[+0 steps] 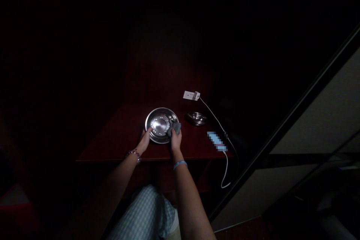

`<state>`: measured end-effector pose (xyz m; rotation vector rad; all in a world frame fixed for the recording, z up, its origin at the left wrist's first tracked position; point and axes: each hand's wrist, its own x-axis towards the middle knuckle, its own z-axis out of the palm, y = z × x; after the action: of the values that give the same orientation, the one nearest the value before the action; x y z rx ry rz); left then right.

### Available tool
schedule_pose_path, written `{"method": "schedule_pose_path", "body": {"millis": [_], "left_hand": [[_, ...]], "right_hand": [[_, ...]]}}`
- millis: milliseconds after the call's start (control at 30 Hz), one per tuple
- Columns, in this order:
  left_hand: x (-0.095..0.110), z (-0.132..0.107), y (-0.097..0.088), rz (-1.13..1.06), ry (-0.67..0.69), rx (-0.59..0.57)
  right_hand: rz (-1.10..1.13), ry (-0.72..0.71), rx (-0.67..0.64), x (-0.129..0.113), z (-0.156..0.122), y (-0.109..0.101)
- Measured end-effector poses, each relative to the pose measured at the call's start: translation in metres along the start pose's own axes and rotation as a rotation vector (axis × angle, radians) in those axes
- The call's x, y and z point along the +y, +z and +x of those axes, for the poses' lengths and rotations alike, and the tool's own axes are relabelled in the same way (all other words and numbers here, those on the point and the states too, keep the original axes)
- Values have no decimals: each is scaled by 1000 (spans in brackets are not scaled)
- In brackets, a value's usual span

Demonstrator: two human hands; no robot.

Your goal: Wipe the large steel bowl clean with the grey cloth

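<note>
A shiny round metal bowl (160, 124) is tilted toward me above the dark red tabletop. My left hand (144, 140) grips its lower left rim, with the thumb over the edge and the other fingers hidden behind. At the right rim my right hand (176, 139) presses a dark grey cloth (174, 129) against the bowl, its fingers closed around it. Whether the bowl's underside touches the table cannot be seen.
More metal bowls (197, 118), seemingly stacked, sit to the right on the tabletop (112, 142). A white wall socket (189, 95) holds a plugged-in charger, whose white cable (215, 114) runs down the right side. A pixelated light-blue device (216, 141) lies near the right edge.
</note>
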<state>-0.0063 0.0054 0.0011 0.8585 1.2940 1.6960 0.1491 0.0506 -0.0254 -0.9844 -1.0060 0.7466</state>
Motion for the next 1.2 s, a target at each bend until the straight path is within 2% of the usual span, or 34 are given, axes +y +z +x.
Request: {"method": "schedule_pose_path", "body": {"millis": [100,267,400,667,800,967,1200], "left_hand": [[0,2,-2,10,-38,41],[-2,3,-4,-12,-55,28],[1,-3,-1,-44,-30,-31],[12,-15,3,-57,144,-142],[10,-14,6,-22,142,-217],[2,-9,7,-21,144,-225],[-3,-6,6,-30,177,-313]], "right_hand": [[70,86,36,-6,0,2],[106,122,47,-11,-1,4],[66,116,44,-8,-1,4],[64,87,101,0,2,3],[67,72,100,1,3,2],[67,60,128,4,4,3],[67,58,167,12,8,2]]}}
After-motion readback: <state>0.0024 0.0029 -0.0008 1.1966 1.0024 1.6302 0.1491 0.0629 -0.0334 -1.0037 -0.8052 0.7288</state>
